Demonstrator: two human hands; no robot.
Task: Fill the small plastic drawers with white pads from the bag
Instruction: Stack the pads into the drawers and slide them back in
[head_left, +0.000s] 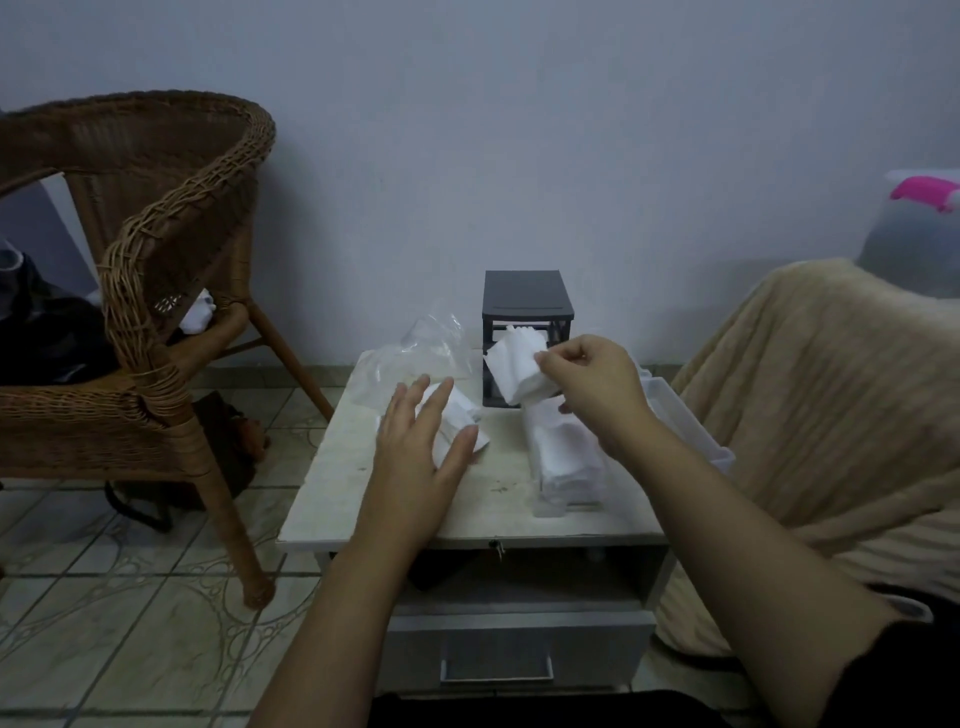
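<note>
One wicker chair (156, 291) stands left of the one small table (395, 512). At the table's back edge sits one dark drawer cabinet (525, 301), with one clear plastic bag (415, 348) to its left. Two clear drawers lie in front of the cabinet: one (566, 457) packed with white pads, another (685, 421) beside it. The right hand (592, 384) pinches a stack of pads (517, 371) before the cabinet. The left hand (421, 447) rests open on a pile of pads (460, 421).

Lived-in home room: wicker armchair (156, 291) on patterned floor tiles (104, 597), blanket-draped seat (810, 415), low bedside-style table (467, 499) with a drawer against a plain painted wall (519, 130).
</note>
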